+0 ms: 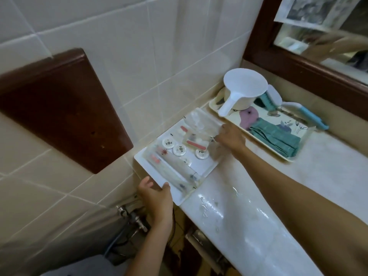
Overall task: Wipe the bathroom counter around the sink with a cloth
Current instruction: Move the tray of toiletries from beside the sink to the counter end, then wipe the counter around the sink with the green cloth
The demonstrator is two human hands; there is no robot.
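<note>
A white amenity tray (159, 177) with small round caps and wrapped toiletries lies at the left end of the pale marble counter (229, 208), jutting past its end. My left hand (156, 196) grips the tray's near corner, thumb on top. My right hand (232, 138) holds the tray's far right edge, fingers curled. A folded teal cloth (277, 139) lies in the floral tray (298, 155) to the right, untouched by either hand. The counter's front is wet and shiny. No sink is in view.
A white plastic dipper (245, 90) and a teal-handled brush (311, 117) sit on the floral tray. A dark wooden mirror frame (298, 71) runs behind the counter. The tiled wall bears a brown panel (59, 108). A metal valve (132, 215) and hoses sit below the counter's left end.
</note>
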